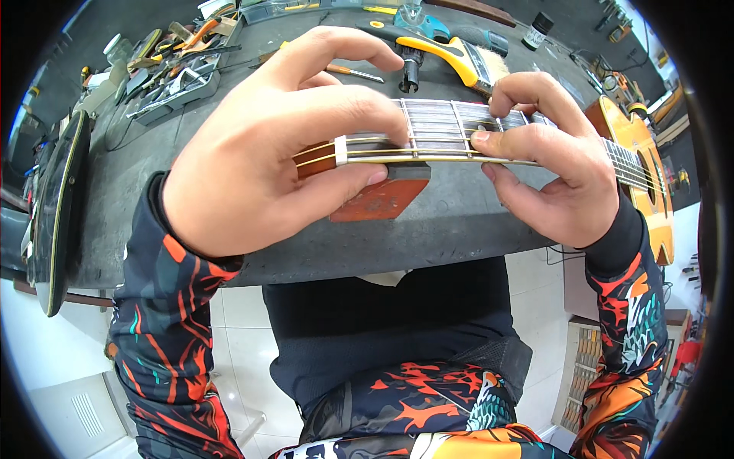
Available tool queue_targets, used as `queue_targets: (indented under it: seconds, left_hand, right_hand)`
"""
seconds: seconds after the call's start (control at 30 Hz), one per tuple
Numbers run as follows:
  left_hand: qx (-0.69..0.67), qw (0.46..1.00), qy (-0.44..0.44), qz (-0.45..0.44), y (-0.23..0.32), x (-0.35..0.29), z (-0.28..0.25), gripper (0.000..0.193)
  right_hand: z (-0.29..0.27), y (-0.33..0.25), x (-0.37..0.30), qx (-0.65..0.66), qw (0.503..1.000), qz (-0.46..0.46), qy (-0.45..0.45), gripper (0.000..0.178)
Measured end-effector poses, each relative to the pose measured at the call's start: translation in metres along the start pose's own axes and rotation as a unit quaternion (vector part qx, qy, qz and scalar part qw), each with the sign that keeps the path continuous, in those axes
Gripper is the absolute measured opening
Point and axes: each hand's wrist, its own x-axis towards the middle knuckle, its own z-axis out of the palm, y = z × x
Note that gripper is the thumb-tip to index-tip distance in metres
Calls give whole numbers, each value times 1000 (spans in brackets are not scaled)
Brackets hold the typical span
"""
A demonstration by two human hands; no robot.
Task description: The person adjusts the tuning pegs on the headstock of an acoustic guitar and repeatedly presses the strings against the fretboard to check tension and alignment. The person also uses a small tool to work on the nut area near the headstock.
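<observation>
An acoustic guitar lies across the bench, its light wooden body at the right and its dark fretboard running left. Under the neck near the white nut sits a reddish wooden block with a dark top. My left hand is closed about the neck by the nut, thumb along the near edge and a bent finger on the strings; another finger arches above. Farther up the neck, my right hand grips it, fingers on the strings and thumb near the front edge. The headstock is mostly hidden by my left hand.
Behind the neck lie a yellow-and-black handled brush, a teal power tool and a screwdriver. A grey tray of tools stands far left. A dark, curved-edged panel stands at the bench's left end. A dark bottle is at the back.
</observation>
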Motion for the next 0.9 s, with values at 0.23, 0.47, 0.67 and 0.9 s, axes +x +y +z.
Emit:
queue_targets:
  seconds: [0.23, 0.47, 0.67, 0.9]
  left_hand:
    - [-37, 999, 4, -37, 1, -9, 0, 39]
    - [98, 989, 43, -99, 20, -37, -18, 55]
    - [91, 993, 7, -81, 19, -32, -12, 50]
    - [28, 992, -108, -64, 3, -13, -26, 39]
  right_hand:
    - [2, -8, 8, -2, 1000, 3, 6, 38]
    - [-8, -20, 21, -7, 997, 38, -72, 39]
    - [-7, -6, 18, -10, 998, 2, -69, 52]
    - [-8, -5, 16, -20, 995, -2, -94, 60]
